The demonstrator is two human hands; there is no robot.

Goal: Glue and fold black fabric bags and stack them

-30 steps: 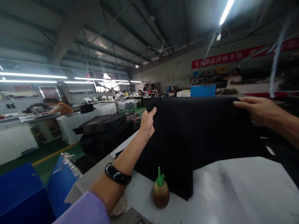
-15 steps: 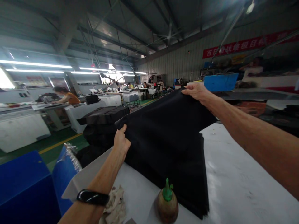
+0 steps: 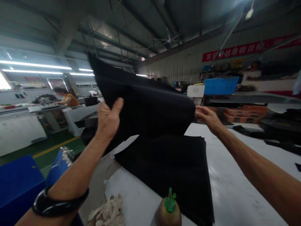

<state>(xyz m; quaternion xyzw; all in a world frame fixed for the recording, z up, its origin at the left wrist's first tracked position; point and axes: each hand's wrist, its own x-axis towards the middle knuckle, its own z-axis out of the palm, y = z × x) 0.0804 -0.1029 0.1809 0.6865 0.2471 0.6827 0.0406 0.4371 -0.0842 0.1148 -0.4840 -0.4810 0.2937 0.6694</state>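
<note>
A large sheet of black fabric (image 3: 145, 103) is held up off the table, its far left corner flaring upward. My left hand (image 3: 109, 117) is closed on the sheet's left edge, thumb on top. At the sheet's right edge, my right hand (image 3: 207, 117) pinches it with the fingertips. Below lies a stack of black fabric (image 3: 164, 163) on the white tabletop (image 3: 225, 175). A round brown object with a green stem-like top (image 3: 170, 210) stands by the stack's near edge. On my left wrist sits a black band (image 3: 61, 202).
Crumpled cream cloth (image 3: 109, 212) lies front left, beside a blue bin (image 3: 21, 185). Orange-brown bricks (image 3: 244, 113) and black pieces sit along the table's right side. A blue box (image 3: 221, 85) stands behind. A person in orange (image 3: 68, 99) works far left.
The black sheet has been lifted clear of the stack and its left part swung up. My left hand has risen to the left; my right hand has moved lower and slightly right.
</note>
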